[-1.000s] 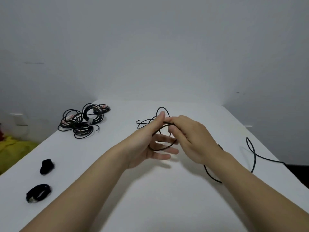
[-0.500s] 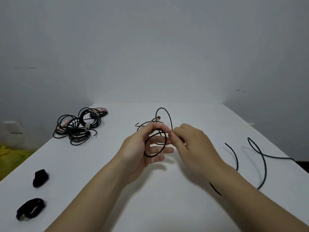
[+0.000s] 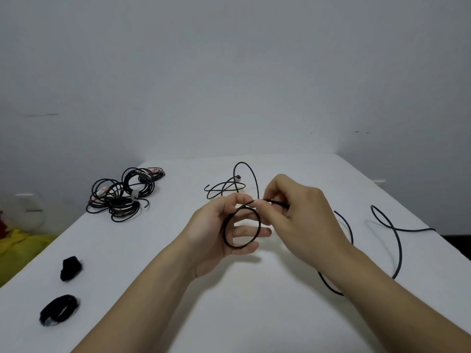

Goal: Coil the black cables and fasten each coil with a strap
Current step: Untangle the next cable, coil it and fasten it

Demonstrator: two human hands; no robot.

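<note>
Head view: a person's two bare hands meet above the middle of a white table [image 3: 254,314], working a single black cable [image 3: 240,247]. The left hand [image 3: 216,233], palm turned up, has its grip closed on a small round loop of the cable, thumb and forefinger pinching the top of the loop while the other fingers [image 3: 251,231] spread straight behind it. The right hand [image 3: 300,215] comes in from the right with its fingers curled, its grip pinching the same cable just beside the left thumb, at the top of the loop. From there a loose length [image 3: 400,250] of the cable trails right across the table in wide curves, with part of it hidden behind the right forearm. Beyond the hands the cable's far end [image 3: 238,177] rises in a thin arch above a few flat turns lying on the table. At the far left corner of the table lies a pile of coiled black cables [image 3: 122,194], well apart from the hands. Two black straps lie near the left edge, one small and bunched [image 3: 71,268], the other a flatter ring [image 3: 59,310] nearer the camera. A yellow cloth [image 3: 20,248] shows past the table's left edge; a plain grey wall [image 3: 229,72] fills the background.
</note>
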